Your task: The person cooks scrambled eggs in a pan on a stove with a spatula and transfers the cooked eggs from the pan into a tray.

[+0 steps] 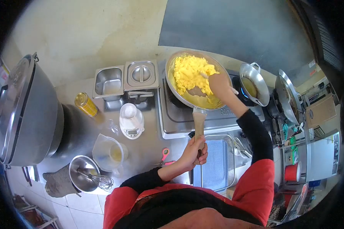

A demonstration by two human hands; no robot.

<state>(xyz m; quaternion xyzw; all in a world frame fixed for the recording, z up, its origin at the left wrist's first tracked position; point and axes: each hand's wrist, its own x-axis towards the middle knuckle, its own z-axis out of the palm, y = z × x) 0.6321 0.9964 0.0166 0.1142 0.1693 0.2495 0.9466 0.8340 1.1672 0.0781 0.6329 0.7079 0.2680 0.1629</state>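
Note:
My left hand (192,153) is closed around the handle (199,124) of a frying pan (176,88) on the stove. Soft yellow scrambled egg (193,72) lies heaped over the pan's far and left side. Above the pan's right side, my right hand (220,86) is closed on a utensil (205,75) that reaches down to the egg. Most of this utensil is hidden by the hand, so I cannot tell its exact kind.
The gas stove (172,126) also bears a small wok (252,84) beside a blue flame. A wire basket (218,162), pink scissors (165,153), kitchen scale (131,124), yellow can (86,104), measuring jug (107,153), bowl (82,171) with whisk (101,181) and large pot (34,118) stand around.

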